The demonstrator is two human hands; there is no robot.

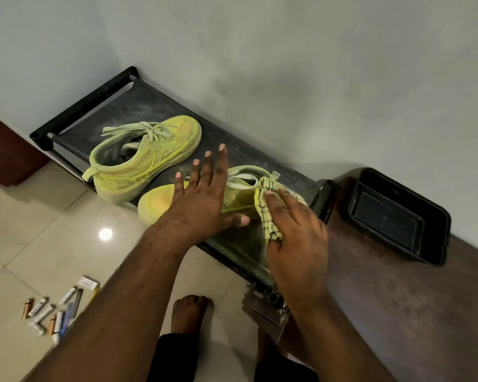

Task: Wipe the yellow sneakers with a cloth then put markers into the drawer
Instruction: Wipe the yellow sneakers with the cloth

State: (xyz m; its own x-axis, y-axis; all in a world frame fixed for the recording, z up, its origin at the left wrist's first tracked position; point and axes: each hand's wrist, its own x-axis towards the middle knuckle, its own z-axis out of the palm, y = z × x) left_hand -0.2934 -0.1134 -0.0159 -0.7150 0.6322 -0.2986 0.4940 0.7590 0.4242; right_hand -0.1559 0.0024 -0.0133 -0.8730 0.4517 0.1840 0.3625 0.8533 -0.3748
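Landmark: black shoe rack (160, 106) against the wall. Both yellow sneakers sit on its top shelf: far sneaker (146, 153) toward the rack's left end, lying tilted with laces loose; near sneaker (160, 202) at the rack's front edge, toe hanging slightly over it.

Left hand (202, 194) is over the near sneaker, fingers straight and spread, gripping nothing. Likely there to steady the shoe while it's wiped (contact unclear from this angle).

Right hand (293, 230) holds the yellow-and-black cloth (265, 210), fingers laid over it and thumb tucked beneath, against the near sneaker's side toward the rack's right end. Wiping step in hand, judging by that.

Markers (53, 312) lie scattered on the floor tiles in front of the rack's left end, untouched. Black tray (398, 216) sits on the brown surface right of the rack. No drawer identifiable.
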